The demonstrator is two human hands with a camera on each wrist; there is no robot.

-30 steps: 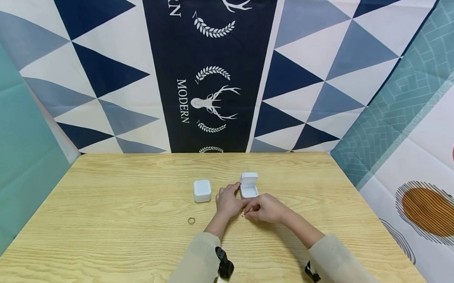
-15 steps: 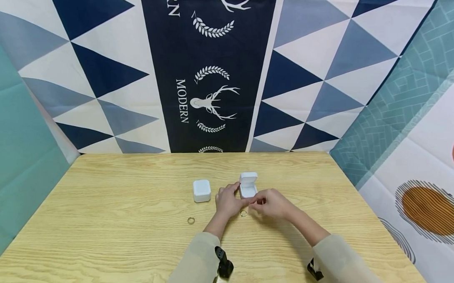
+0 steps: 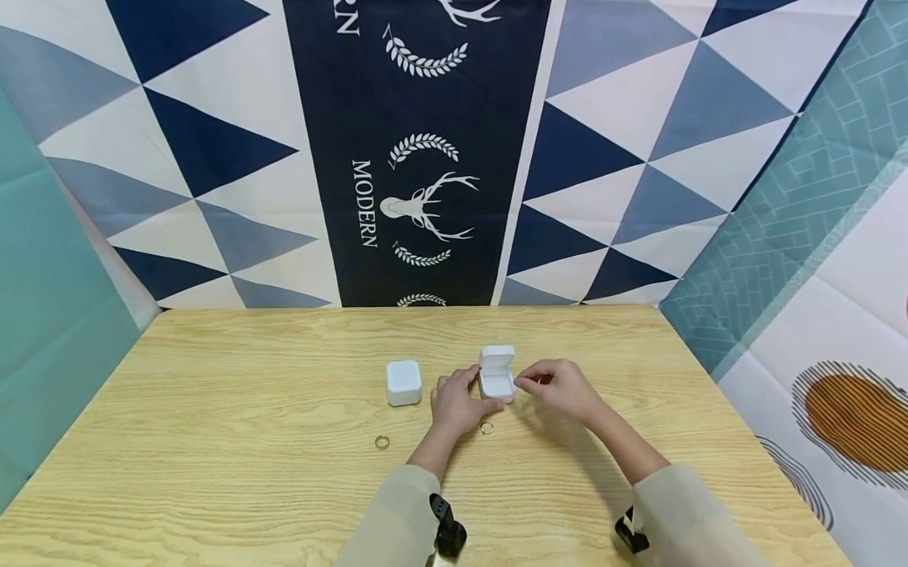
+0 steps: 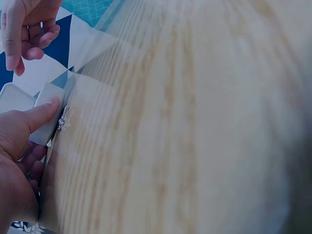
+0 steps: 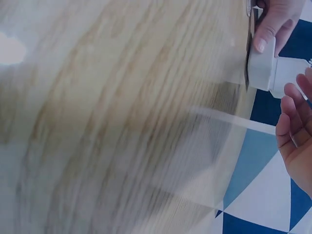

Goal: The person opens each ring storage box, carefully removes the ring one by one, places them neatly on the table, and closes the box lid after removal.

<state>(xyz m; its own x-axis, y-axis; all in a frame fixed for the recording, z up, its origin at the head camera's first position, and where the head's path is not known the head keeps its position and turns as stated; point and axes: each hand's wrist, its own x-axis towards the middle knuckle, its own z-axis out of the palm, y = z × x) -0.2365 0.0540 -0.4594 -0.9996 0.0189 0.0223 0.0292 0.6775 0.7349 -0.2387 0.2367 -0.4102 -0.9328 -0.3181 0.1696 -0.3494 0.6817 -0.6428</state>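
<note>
My left hand [image 3: 456, 404] grips a small white ring box [image 3: 497, 386] on the table, thumb at its front and fingers along its left side. The box's lid stands raised. Just right of the box, my right hand [image 3: 563, 388] has thumb and fingertips together. A tiny sparkling ring [image 5: 310, 62] shows at those fingertips in the right wrist view, mostly cut off by the frame edge. In front of the box lies a ring with a stone [image 3: 487, 428], its sparkle also visible in the left wrist view. A plain gold-coloured ring [image 3: 382, 442] lies farther left.
A second white ring box [image 3: 403, 382], closed, stands left of my left hand. The light wooden table [image 3: 266, 490] ends at a patterned cloth backdrop [image 3: 413, 193]. Cloth also hangs at both sides.
My right hand has moved away from the stone ring on the table, up and right, to beside the open box. The left hand and box have stayed put.
</note>
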